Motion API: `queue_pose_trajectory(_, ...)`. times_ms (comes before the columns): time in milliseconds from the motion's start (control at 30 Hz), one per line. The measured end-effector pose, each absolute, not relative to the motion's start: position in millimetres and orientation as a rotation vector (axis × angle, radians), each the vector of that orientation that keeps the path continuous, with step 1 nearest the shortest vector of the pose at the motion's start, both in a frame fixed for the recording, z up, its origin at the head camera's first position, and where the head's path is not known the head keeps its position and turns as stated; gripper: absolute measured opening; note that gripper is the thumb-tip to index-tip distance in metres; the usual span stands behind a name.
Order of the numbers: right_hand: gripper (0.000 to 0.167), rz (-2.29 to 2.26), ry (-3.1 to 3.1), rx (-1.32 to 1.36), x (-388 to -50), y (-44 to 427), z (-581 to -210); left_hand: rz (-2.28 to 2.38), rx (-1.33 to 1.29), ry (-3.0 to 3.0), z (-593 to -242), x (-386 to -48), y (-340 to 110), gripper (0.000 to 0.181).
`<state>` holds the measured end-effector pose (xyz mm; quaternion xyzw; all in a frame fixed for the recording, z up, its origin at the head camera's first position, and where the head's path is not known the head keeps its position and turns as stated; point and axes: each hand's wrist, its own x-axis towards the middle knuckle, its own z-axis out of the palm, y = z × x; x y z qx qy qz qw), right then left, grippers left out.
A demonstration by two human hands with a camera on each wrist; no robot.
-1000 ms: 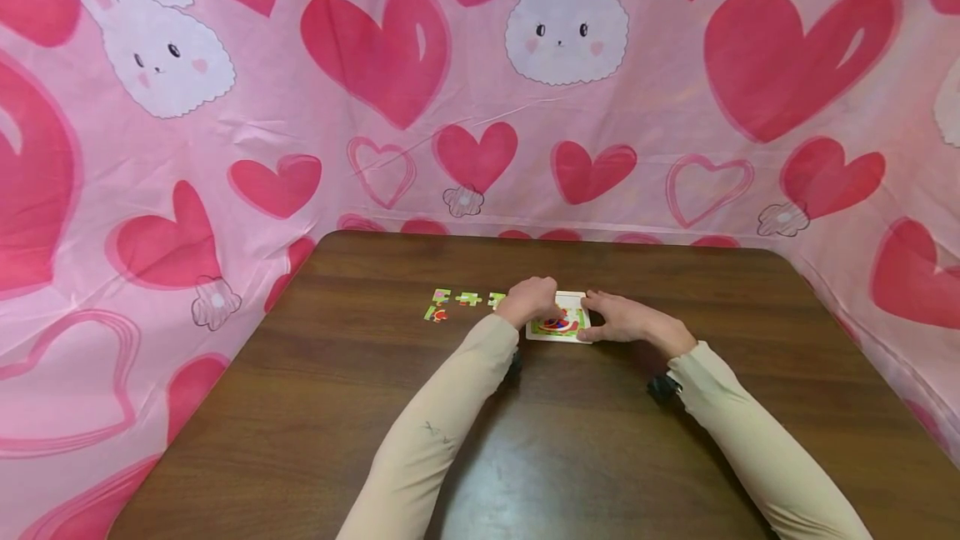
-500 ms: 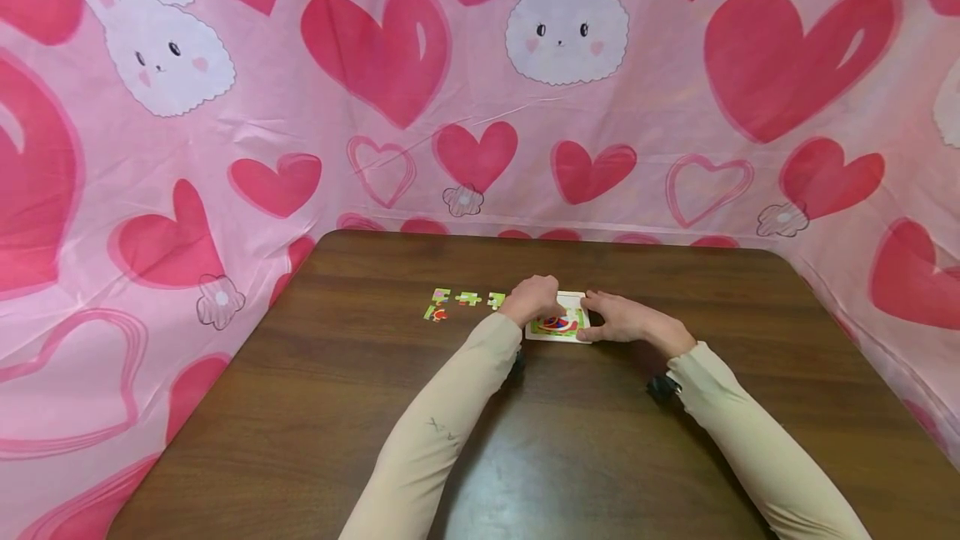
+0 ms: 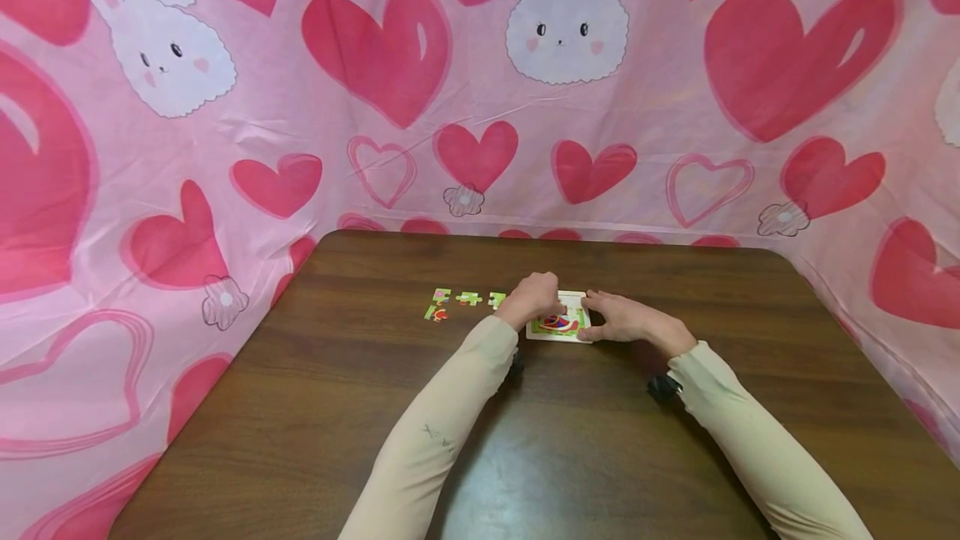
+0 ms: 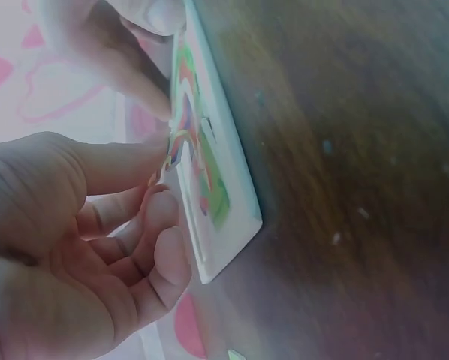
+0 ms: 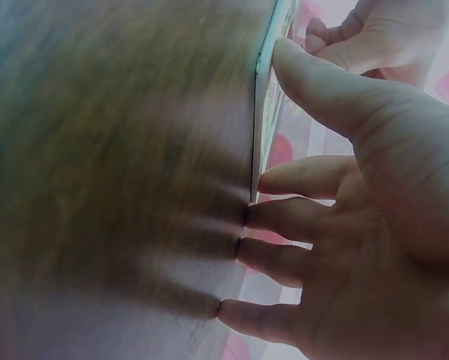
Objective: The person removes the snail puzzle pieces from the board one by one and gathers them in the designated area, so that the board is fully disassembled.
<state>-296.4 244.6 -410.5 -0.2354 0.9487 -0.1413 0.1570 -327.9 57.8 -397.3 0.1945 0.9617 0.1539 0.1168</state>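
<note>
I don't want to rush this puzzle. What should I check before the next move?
1. Piece gripped: ok, the left hand pinches it.
2. Puzzle board steadied: ok, the right hand is at its right edge.
3. Board flat on the table: ok.
4. Piece lined up with its place: cannot tell; the hand covers it in the head view and the left wrist view is blurred.
5. All pieces in the board: not ok, loose pieces lie on the table.
</note>
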Motion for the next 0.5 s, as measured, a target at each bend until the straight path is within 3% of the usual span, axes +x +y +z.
queue_pose_trajectory(167, 0.079, -0.405, 2.714, -0.677, -296.7, 245.6, -411.4, 0.503, 0.605, 2.818, -394.8, -325.1, 57.5, 0.022)
queue_pose_trajectory(500, 0.079, -0.400, 2.716, -0.680, -296.5, 244.9, -410.2, 0.592, 0.573, 2.669, -394.4, -320.9, 54.8, 0.051)
